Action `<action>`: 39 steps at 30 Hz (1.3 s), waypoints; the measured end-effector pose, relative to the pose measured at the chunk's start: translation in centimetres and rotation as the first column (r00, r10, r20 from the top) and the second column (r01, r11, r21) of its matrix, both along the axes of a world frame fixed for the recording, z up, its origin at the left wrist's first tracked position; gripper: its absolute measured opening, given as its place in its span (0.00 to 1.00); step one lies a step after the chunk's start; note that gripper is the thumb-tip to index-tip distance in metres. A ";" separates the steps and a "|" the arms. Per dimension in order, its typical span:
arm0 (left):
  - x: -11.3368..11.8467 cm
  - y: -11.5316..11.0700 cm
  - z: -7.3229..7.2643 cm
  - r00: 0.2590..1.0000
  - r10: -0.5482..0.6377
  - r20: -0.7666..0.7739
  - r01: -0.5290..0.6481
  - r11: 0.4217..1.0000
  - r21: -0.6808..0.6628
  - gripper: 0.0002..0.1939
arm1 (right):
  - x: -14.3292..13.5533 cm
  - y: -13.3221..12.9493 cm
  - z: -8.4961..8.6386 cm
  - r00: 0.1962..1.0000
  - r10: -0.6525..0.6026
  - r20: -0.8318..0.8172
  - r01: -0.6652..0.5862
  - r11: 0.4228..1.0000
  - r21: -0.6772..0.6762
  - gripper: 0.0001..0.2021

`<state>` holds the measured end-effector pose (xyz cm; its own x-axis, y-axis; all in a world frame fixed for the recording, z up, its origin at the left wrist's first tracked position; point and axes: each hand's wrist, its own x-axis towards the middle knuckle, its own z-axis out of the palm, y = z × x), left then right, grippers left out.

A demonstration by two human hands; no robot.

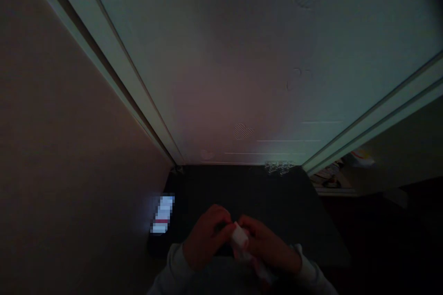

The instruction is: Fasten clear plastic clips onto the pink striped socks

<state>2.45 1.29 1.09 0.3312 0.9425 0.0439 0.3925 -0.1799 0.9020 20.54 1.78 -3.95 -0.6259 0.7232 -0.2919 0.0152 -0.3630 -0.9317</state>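
Observation:
In dim light, a small whitish-pink item (240,236), perhaps cloth or paper, is between my two hands above the dark table. My left hand (209,236) has its thumb and fingers pinched at the item's left upper edge. From the right, my right hand (266,242) closes round the same item, with its fingers curled near its top. A paler, softer part of it hangs down toward the bottom of the view. What exactly the item is cannot be made out.
A lit, pixelated screen (162,214) lies at the left of the dark table (242,189). Small clear objects (278,167) stand at its back edge, against a pale panel (224,78). A wall rises at left; colourful items (360,157) show at right.

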 end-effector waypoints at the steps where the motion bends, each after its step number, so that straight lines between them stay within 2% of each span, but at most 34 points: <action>1: 0.2 0.0 -0.1 0.999 0.025 -0.028 -0.026 0.999 -0.025 0.06 | -0.1 0.0 0.2 1.000 0.021 0.016 -0.021 1.000 0.016 0.07; 6: 1.0 -0.1 -0.7 0.980 0.139 -0.144 -0.152 0.985 -0.085 0.09 | -0.6 0.0 1.3 0.998 0.059 0.023 -0.060 0.996 0.071 0.11; 11: 0.9 -0.2 -0.6 0.974 0.176 -0.144 -0.201 0.961 -0.188 0.12 | -0.7 -0.1 0.7 0.995 0.026 0.098 -0.032 0.998 0.062 0.10; 14: 0.4 -0.2 -0.4 0.973 0.214 -0.086 -0.229 0.936 -0.268 0.12 | -0.7 0.0 0.6 0.995 -0.034 0.092 0.033 0.999 0.014 0.10; 17: -0.3 -0.1 -0.5 0.963 0.266 -0.041 -0.264 0.907 -0.328 0.13 | -0.7 0.3 0.9 0.991 -0.136 0.015 0.137 0.988 -0.069 0.11; 21: -0.6 -0.1 -1.6 0.971 0.237 0.012 -0.206 0.866 -0.457 0.18 | -0.5 1.0 1.2 0.968 -0.241 -0.068 0.233 0.966 -0.111 0.12; 26: -0.2 -0.1 -2.8 0.943 0.275 0.189 -0.123 0.812 -0.571 0.22 | -0.3 1.3 1.3 0.963 -0.253 -0.090 0.240 0.962 -0.133 0.12; 30: -0.4 0.4 -2.5 0.923 0.290 0.252 -0.096 0.810 -0.579 0.22 | -0.2 1.4 1.6 0.966 -0.238 -0.103 0.222 0.964 -0.148 0.11; 34: -0.6 0.8 -1.7 0.907 0.292 0.304 -0.068 0.813 -0.578 0.21 | 0.0 1.9 1.7 0.981 -0.176 -0.082 0.168 0.981 -0.094 0.10; 39: -0.7 0.9 -1.3 0.910 0.268 0.317 -0.051 0.831 -0.554 0.18 | 0.2 2.5 1.5 0.988 -0.144 -0.054 0.138 0.985 -0.105 0.11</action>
<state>1.77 2.19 -0.17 0.2347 0.8932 -0.3834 -0.0050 0.3956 0.9184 20.71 4.27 -2.43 -0.5388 0.7743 -0.3320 -0.0981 -0.4491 -0.8881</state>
